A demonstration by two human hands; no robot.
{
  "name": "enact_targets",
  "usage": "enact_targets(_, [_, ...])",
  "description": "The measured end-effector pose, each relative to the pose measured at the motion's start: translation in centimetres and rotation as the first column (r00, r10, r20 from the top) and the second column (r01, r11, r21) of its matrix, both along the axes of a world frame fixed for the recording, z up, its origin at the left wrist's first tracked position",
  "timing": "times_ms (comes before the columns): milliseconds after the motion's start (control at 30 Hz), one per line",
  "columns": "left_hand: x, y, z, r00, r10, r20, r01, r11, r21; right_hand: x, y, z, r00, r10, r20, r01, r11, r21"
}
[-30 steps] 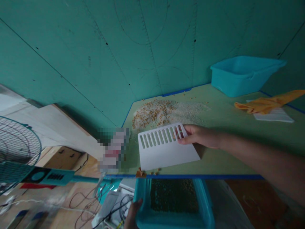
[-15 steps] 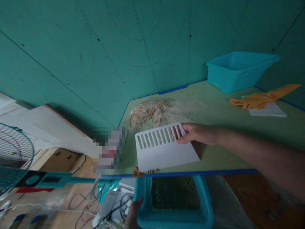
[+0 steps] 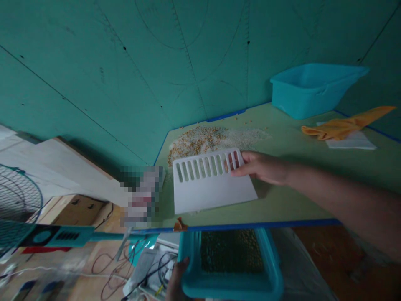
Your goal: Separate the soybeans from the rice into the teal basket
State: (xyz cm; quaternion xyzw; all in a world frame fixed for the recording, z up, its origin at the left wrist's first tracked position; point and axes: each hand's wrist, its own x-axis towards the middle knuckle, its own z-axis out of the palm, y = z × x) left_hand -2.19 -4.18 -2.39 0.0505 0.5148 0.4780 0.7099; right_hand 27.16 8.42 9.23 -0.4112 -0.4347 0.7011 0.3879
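My right hand (image 3: 255,167) grips a white plastic plate with a row of slots (image 3: 213,194) by its upper right corner, fingers passing behind the slots. The plate is tilted over the table (image 3: 291,184), behind its front edge. Beyond it lies a heap of yellow-orange kernels and white grains (image 3: 200,140). Below the table edge, my left hand (image 3: 177,278) holds the left side of a turquoise plastic tub (image 3: 272,271), its thumb at the rim. A dark mesh bottom or sieve with kernels (image 3: 232,251) shows inside the tub; its details are dim.
A second turquoise tub (image 3: 307,100) stands at the back right, near an orange glove (image 3: 341,125) on a white sheet. A brown scrap (image 3: 180,225) sits at the front edge. A turquoise fan (image 3: 59,236) and cables (image 3: 108,265) are at left.
The white slotted plate has moved back from the table's front edge with my right hand. The few kernels at that edge are gone from there. My left hand still holds the tub.
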Motion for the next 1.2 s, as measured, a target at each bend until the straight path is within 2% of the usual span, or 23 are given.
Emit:
enact_targets(100, [0.2,0.1,0.1,1.0,-0.009,-0.01,0.009,1.0,0.005,0.2,0.5,0.0,0.976,-0.205,-0.076,0.206,0.979,0.003])
enact_targets(167, [0.4,0.1,0.2,1.0,-0.013,-0.019,0.013,1.0,0.005,0.3,0.7,-0.1,0.964,-0.249,-0.096,0.249,0.968,-0.012])
enact_targets(433, [0.4,-0.1,0.1,1.0,-0.006,0.022,0.005,0.999,0.037,-0.3,0.4,-0.8,0.982,-0.168,-0.086,0.153,0.977,-0.15])
enact_targets(633, [0.5,0.0,-0.1,1.0,-0.001,0.021,0.001,1.0,0.014,-0.5,0.5,-0.8,0.976,-0.198,-0.097,0.18,0.97,-0.166])
enact_targets(1200, [1.4,0.2,0.6,0.99,0.083,-0.111,-0.084,0.996,0.001,-0.4,0.4,-1.3,0.99,-0.101,-0.1,0.085,0.985,-0.151])
